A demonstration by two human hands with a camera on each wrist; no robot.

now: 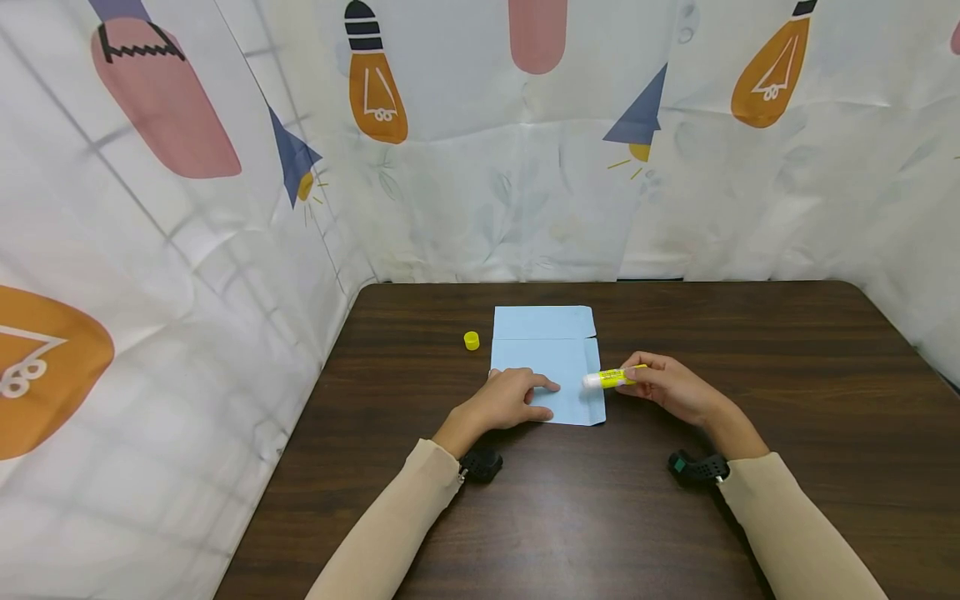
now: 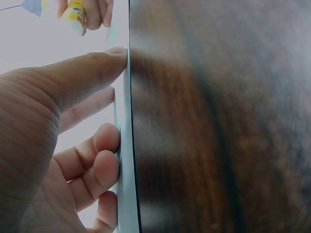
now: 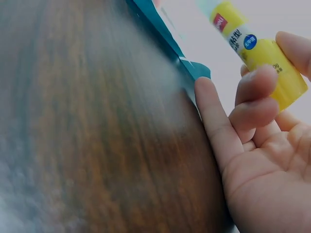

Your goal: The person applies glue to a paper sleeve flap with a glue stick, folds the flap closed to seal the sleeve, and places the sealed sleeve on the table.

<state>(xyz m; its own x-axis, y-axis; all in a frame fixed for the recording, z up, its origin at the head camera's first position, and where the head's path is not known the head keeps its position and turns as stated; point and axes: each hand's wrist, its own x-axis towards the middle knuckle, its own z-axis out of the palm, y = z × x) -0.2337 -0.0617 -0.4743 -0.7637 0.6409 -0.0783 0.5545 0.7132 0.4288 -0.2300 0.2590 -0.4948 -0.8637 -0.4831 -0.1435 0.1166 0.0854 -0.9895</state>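
Observation:
A light blue sheet of folded paper (image 1: 545, 353) with side flaps lies on the table. My left hand (image 1: 507, 398) rests on its lower left part, thumb and fingertips touching the paper; in the left wrist view the hand (image 2: 73, 126) shows its fingers spread along the surface. Between thumb and fingers my right hand (image 1: 670, 386) holds a yellow glue stick (image 1: 617, 378), its uncapped white end pointing left over the paper's right side. The right wrist view shows the glue stick (image 3: 257, 53) gripped by the hand (image 3: 267, 150), with a fingertip near the paper's flap (image 3: 197, 69).
A small yellow cap (image 1: 471, 340) stands on the dark wooden table (image 1: 750, 325), left of the paper. A printed white curtain (image 1: 465, 200) hangs behind and on the left of the table. Dark bands (image 1: 480, 465) are on both wrists.

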